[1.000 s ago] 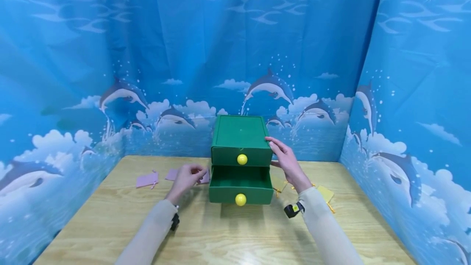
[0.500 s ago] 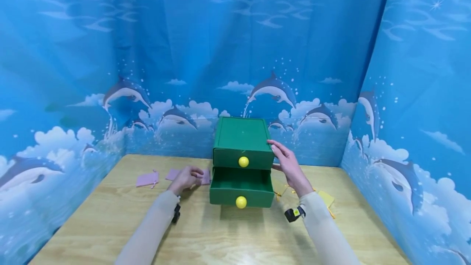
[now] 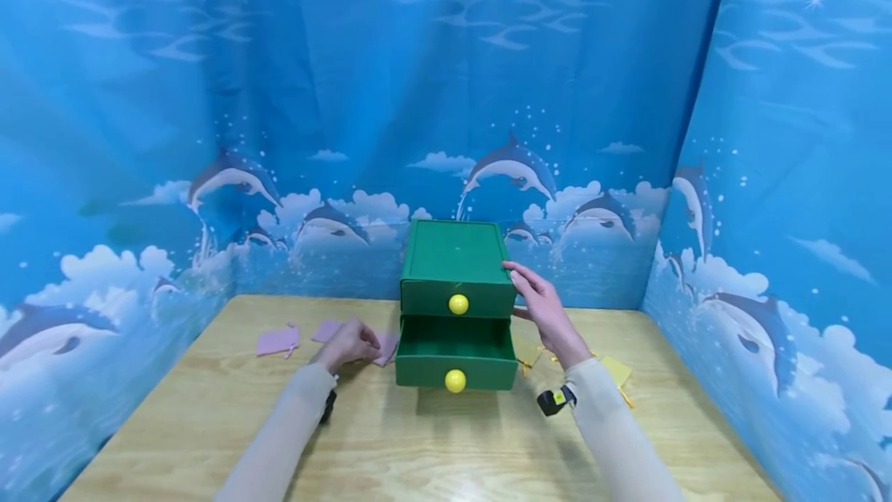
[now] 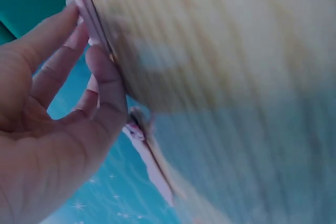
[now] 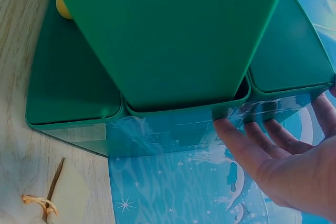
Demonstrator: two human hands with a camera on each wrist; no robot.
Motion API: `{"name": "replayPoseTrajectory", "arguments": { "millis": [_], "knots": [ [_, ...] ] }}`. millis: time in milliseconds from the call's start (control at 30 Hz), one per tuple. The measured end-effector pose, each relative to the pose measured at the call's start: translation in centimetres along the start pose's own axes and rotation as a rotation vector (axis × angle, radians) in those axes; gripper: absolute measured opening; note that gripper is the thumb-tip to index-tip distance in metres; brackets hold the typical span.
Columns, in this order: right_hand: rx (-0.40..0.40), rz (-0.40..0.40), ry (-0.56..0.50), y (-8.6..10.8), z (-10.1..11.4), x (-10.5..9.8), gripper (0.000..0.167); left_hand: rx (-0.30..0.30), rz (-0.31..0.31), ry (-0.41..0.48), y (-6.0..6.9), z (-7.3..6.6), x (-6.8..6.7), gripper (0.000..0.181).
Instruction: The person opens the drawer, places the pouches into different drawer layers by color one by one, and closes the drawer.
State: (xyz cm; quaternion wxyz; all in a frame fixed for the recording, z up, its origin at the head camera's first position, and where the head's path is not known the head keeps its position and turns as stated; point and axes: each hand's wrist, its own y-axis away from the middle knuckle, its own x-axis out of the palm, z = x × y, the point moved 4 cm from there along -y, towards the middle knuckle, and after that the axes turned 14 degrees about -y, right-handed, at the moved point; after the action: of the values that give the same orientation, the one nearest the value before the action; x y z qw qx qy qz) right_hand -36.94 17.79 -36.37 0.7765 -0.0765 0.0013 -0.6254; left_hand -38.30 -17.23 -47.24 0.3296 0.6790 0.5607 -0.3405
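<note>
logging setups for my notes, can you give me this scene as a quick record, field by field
Storage: green, box-shaped, plastic-looking cabinet on a pale wood-grained table
Status: green top drawer shut, green middle drawer pulled out; round yellow knob on each
Left side: three flat, lilac, cloth-looking drawstring pouches
Right side: at least two flat, yellow, cloth-looking drawstring pouches
Left hand: fingertips at the lilac pouch nearest the cabinet; pinching unclear
Right hand: fingers rest against the cabinet's right side
Behind: blue dolphin-print curtain
</note>
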Motion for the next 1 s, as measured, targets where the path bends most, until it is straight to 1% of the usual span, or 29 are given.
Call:
{"name": "replayPoseTrajectory", "arguments": {
  "millis": [133,200,333,433,600,700,800,867,1000],
  "knots": [
    [0.000,0.005,0.001,-0.1,0.1,0.2,0.054,-0.002,0.008,0.007,0.9,0.0,0.0,0.013],
    [0.001,-0.001,0.000,0.0,0.1,0.3,0.053,0.006,0.015,0.011,1.2,0.0,0.0,0.014],
    [0.000,0.000,-0.003,0.0,0.1,0.3,0.053,-0.007,0.029,0.029,1.7,0.2,0.1,0.014],
    [0.003,0.003,-0.011,0.0,0.1,0.3,0.053,-0.022,0.038,0.022,1.9,0.2,0.2,0.017],
    [0.002,0.014,-0.016,-0.1,-0.1,0.2,0.053,0.003,0.023,-0.036,1.9,0.1,0.2,0.018],
    [-0.005,0.014,-0.016,-0.1,0.0,0.1,0.053,0.019,0.026,-0.033,1.9,0.0,0.2,0.016],
    [-0.001,0.006,-0.018,-0.1,0.1,0.0,0.053,0.016,0.046,-0.003,2.0,0.1,0.2,0.014],
    [0.005,0.007,-0.016,-0.1,0.1,0.1,0.053,0.014,0.054,-0.005,2.1,0.2,0.1,0.014],
    [0.012,0.002,-0.015,0.0,0.0,0.0,0.055,0.016,0.048,-0.008,2.3,0.4,0.0,0.012]
  ]
}}
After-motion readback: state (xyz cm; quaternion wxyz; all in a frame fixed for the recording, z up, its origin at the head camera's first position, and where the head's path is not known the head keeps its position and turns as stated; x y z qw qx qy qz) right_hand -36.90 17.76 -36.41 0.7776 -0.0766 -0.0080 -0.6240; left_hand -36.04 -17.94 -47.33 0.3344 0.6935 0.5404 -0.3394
